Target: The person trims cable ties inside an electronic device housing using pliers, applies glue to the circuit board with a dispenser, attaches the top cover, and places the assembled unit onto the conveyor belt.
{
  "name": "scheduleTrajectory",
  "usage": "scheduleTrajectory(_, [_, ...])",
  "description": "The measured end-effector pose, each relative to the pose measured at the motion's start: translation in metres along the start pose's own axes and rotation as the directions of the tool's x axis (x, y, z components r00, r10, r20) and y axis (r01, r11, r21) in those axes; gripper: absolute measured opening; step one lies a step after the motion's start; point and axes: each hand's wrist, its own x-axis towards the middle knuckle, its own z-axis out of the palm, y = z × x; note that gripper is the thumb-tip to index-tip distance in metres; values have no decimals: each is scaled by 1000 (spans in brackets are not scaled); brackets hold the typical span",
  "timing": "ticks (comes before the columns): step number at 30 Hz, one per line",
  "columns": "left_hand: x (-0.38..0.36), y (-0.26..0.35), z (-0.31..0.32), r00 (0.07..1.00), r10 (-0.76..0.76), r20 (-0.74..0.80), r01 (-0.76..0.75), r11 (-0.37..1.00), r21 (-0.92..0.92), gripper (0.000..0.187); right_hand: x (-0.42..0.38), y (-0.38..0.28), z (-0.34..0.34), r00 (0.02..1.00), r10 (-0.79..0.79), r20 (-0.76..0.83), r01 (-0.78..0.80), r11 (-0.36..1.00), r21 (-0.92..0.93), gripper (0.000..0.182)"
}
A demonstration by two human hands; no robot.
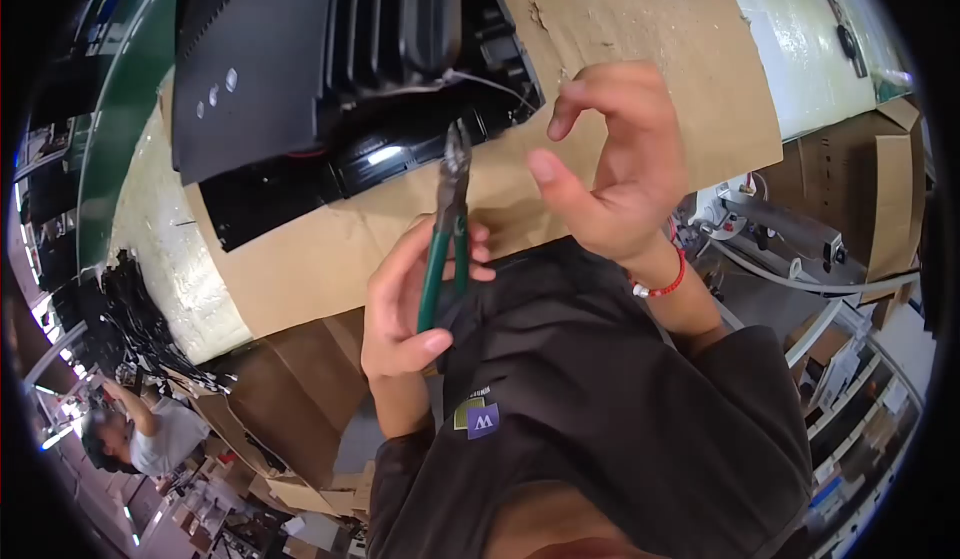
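My left hand is closed around green-handled pliers, whose metal jaws point up toward a black ribbed housing. My right hand is raised over the cardboard with nothing in it, thumb and index finger curved and apart. The housing lies beside both hands on a cardboard sheet, with a flat black panel on its left side. From the housing's lower end a thin pale strand sticks out to the right, toward my right hand. The strand's fastening is too small to make out.
A bundle of black strips hangs at the bench's left end. A dark tool lies at the far right. Below the bench edge are a cardboard box and a metal frame. Another person is in the background, lower left.
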Motion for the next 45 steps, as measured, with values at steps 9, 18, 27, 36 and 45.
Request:
scheduleTrajectory(9, [24,17,5,998,49,29,-54,976,213,88,10,-5,1,993,-55,-105,33,980,-195,21])
scheduleTrajectory(18, [23,13,16,992,52,-118,-23,972,233,90,6,0,-3,997,-78,-28,68,964,-256,19])
scheduleTrajectory(27, [23,36,23,987,73,-143,-8,911,412,67,17,-2,-1,996,-89,1,87,975,-204,18])
scheduleTrajectory(36, [40,22,17,967,205,-154,36,484,874,28,16,-10,-5,995,-100,17,101,946,-307,13])
scheduleTrajectory(45, [-7,2,2,965,230,130,-226,467,855,39,119,-114,-41,812,-144,566,320,920,-225,12])
